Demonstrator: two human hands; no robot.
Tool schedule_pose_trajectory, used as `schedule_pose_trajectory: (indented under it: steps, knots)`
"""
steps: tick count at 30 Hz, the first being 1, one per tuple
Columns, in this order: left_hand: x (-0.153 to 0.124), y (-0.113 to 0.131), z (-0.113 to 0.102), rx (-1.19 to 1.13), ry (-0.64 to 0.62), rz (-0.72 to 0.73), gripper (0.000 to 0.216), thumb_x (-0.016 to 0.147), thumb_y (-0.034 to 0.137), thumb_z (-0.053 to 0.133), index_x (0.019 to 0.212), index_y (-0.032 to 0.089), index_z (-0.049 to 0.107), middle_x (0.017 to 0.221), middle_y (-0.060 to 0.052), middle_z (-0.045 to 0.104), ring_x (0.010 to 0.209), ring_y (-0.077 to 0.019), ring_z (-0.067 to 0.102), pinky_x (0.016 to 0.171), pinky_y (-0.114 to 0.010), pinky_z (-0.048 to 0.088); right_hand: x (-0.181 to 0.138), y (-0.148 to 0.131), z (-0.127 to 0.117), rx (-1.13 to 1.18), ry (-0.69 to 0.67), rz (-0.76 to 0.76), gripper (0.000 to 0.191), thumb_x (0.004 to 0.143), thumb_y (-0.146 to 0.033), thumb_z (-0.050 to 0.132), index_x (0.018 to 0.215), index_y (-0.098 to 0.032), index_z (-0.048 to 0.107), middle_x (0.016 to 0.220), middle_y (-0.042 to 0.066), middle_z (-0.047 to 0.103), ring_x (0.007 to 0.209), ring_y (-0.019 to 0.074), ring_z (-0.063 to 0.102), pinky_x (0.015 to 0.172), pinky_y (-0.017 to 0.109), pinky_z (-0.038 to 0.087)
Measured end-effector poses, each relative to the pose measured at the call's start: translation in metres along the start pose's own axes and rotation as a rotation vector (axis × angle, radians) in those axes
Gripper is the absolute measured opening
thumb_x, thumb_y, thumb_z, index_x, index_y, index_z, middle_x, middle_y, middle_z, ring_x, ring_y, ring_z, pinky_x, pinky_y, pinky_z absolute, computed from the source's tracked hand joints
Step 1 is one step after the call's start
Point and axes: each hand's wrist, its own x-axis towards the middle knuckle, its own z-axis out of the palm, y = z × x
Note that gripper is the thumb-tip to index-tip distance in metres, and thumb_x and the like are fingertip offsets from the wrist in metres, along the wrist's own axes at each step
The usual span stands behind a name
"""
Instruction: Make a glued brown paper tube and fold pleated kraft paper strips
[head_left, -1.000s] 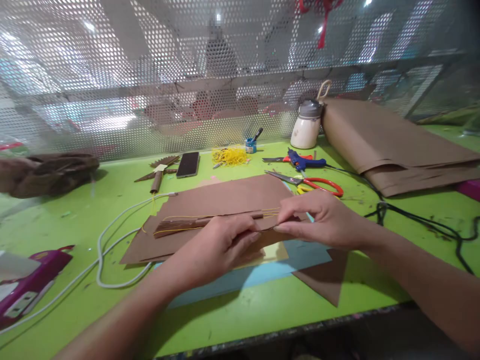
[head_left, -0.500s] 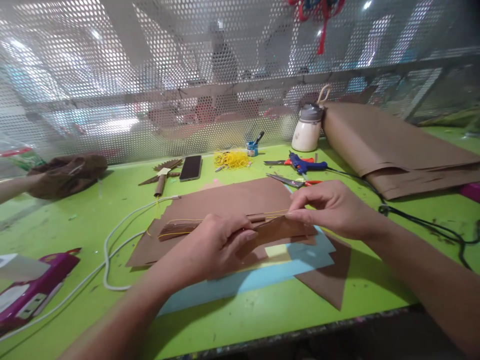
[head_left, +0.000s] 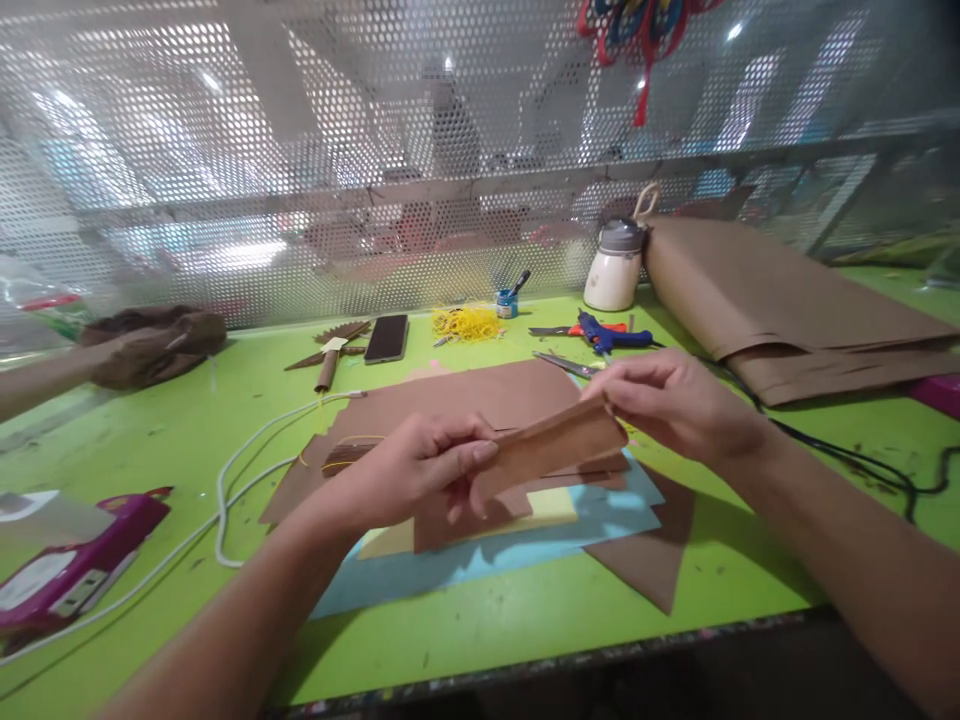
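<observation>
A strip of brown paper (head_left: 551, 448) is stretched between my two hands, tilted up toward the right. My left hand (head_left: 431, 465) pinches its left end, thumb on top. At the other end my right hand (head_left: 664, 400) grips the upper corner between thumb and fingers. Beneath lies a stack of brown paper sheets (head_left: 442, 398), with a light blue sheet (head_left: 495, 560) and a pale yellow sheet (head_left: 559, 507) under it. A bundle of folded brown paper (head_left: 349, 455) with yellow string sits left of my left hand, partly hidden by it.
Behind the sheets are a phone (head_left: 387, 338), yellow shreds (head_left: 466, 322), a blue paint jar (head_left: 507, 302), scissors (head_left: 562, 362), a blue glue gun (head_left: 611, 332) and a bottle (head_left: 613, 268). A purple power strip (head_left: 82, 560) and white cable (head_left: 225, 490) lie left. Another person's hand (head_left: 112, 360) touches brown cloth.
The brown paper strip has been lifted and turned so its broad face shows. My right hand has shifted slightly right and up; my left hand has moved a little left.
</observation>
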Motion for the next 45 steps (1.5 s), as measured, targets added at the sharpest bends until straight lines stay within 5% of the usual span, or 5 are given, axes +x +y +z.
schedule_pose_trajectory:
  steps: [9, 19, 29, 39, 45]
  knots:
    - [0.007, -0.005, 0.032, -0.485, -0.277, -0.034, 0.027, 0.088, 0.041, 0.056, 0.079, 0.016, 0.048, 0.054, 0.001, 0.063, 0.040, -0.0068, 0.054, 0.041, -0.016, 0.031, -0.010, -0.007, 0.034, 0.098, -0.328, 0.021, 0.037, 0.073, -0.043, 0.073, 0.103, -0.022, 0.070, 0.094, 0.006, 0.069, 0.085, 0.0185, 0.065, 0.073, 0.029, 0.053]
    - [0.013, -0.008, 0.051, -0.548, -0.335, 0.003, 0.026, 0.093, 0.035, 0.048, 0.081, 0.014, 0.056, 0.069, -0.008, 0.068, 0.057, -0.0132, 0.063, 0.054, -0.023, 0.048, -0.013, 0.000, 0.046, 0.173, -0.244, -0.022, 0.009, 0.083, -0.023, 0.066, 0.082, -0.015, 0.064, 0.082, 0.004, 0.063, 0.074, 0.0132, 0.061, 0.070, 0.027, 0.050]
    - [0.012, -0.005, 0.003, -0.191, 0.329, 0.028, 0.029, 0.086, 0.040, 0.057, 0.090, 0.013, 0.063, 0.082, -0.004, 0.067, 0.071, -0.0119, 0.062, 0.066, -0.023, 0.049, -0.006, 0.002, 0.030, -0.137, -0.354, 0.294, 0.014, 0.082, -0.028, 0.062, 0.083, -0.014, 0.062, 0.059, -0.003, 0.056, 0.052, 0.0079, 0.051, 0.051, 0.020, 0.041]
    - [0.012, 0.002, 0.036, 0.699, 0.022, 0.118, 0.022, 0.085, 0.023, 0.054, 0.090, 0.017, 0.074, 0.080, -0.004, 0.069, 0.067, -0.0123, 0.058, 0.058, -0.020, 0.039, 0.002, 0.007, 0.037, -0.748, -0.619, 0.121, 0.013, 0.079, -0.016, 0.053, 0.081, -0.013, 0.065, 0.067, -0.001, 0.055, 0.060, 0.0103, 0.047, 0.054, 0.021, 0.037]
    - [0.003, -0.006, 0.045, 0.805, 0.096, 0.163, 0.023, 0.082, 0.016, 0.053, 0.091, 0.018, 0.074, 0.076, -0.004, 0.070, 0.065, -0.0130, 0.058, 0.060, -0.021, 0.039, 0.000, 0.005, 0.044, -0.810, -0.620, 0.018, 0.015, 0.080, -0.017, 0.053, 0.085, -0.013, 0.067, 0.072, 0.001, 0.061, 0.064, 0.0118, 0.051, 0.058, 0.023, 0.039]
